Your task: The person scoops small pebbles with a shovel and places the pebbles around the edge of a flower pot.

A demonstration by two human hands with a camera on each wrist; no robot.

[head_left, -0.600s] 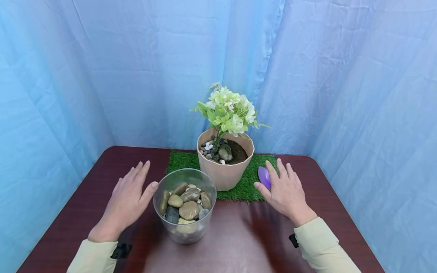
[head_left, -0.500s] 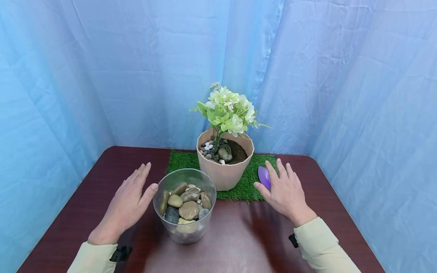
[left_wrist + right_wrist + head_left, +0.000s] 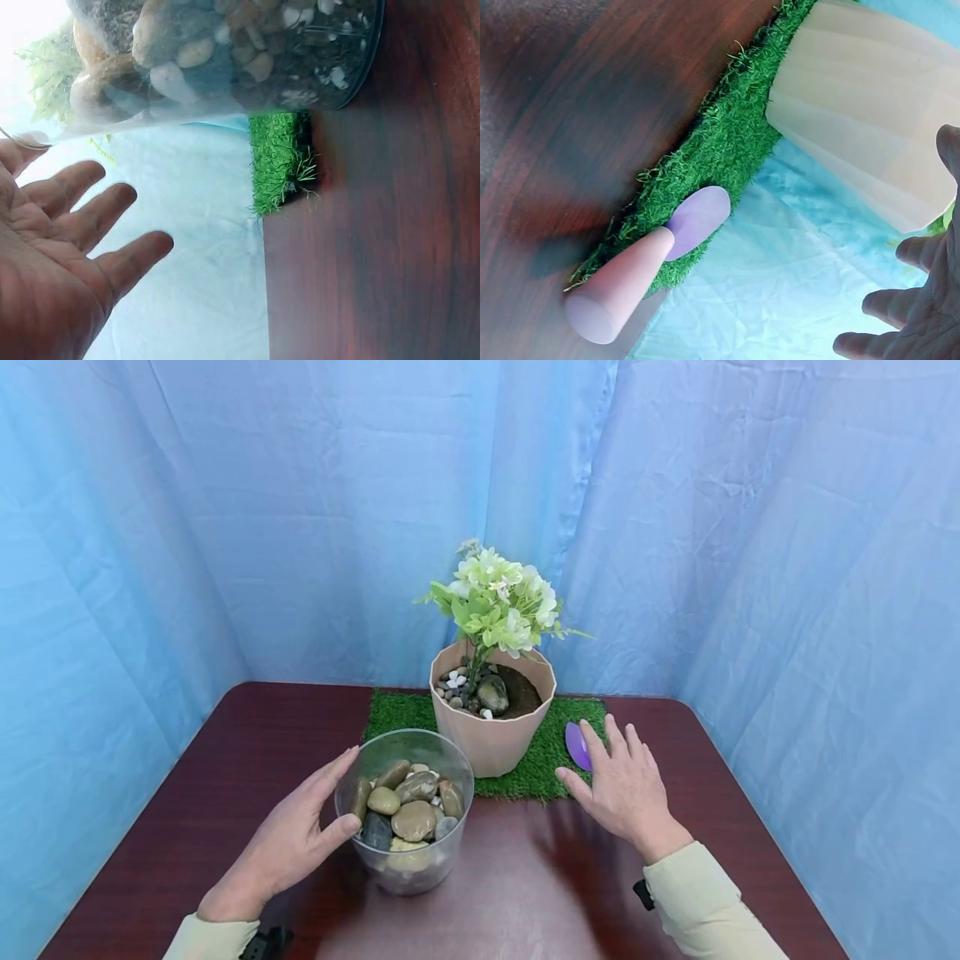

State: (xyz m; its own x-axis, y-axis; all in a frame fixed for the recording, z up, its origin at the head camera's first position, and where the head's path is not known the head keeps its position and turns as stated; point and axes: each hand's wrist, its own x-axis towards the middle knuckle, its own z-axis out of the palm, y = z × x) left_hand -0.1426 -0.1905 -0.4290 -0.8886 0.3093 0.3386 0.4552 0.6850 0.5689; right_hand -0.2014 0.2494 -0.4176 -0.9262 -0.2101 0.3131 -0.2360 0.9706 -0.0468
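Observation:
At the left side of a clear plastic container (image 3: 405,883) is my left hand (image 3: 288,839), fingers extended and right at the rim, thumb overlapping the near wall. Large smooth stones (image 3: 414,821) fill much of the container; the left wrist view shows smaller pebbles lower down. My right hand (image 3: 622,785) hovers palm down, fingers spread, holding nothing. Below it lies a small trowel with a purple blade (image 3: 577,745) and a pink handle (image 3: 626,281), the handle hidden by the hand in the head view.
Behind the container, a beige pot (image 3: 491,752) stands on a green artificial grass mat (image 3: 525,789). It holds a plant (image 3: 502,597) with white flowers, dark soil, pebbles and one larger stone. Blue curtains (image 3: 337,527) surround the dark red wooden table (image 3: 517,885).
My left hand has moved right and toward me, reaching the container's rim. The right hand has barely moved, and the container and pot stay in place.

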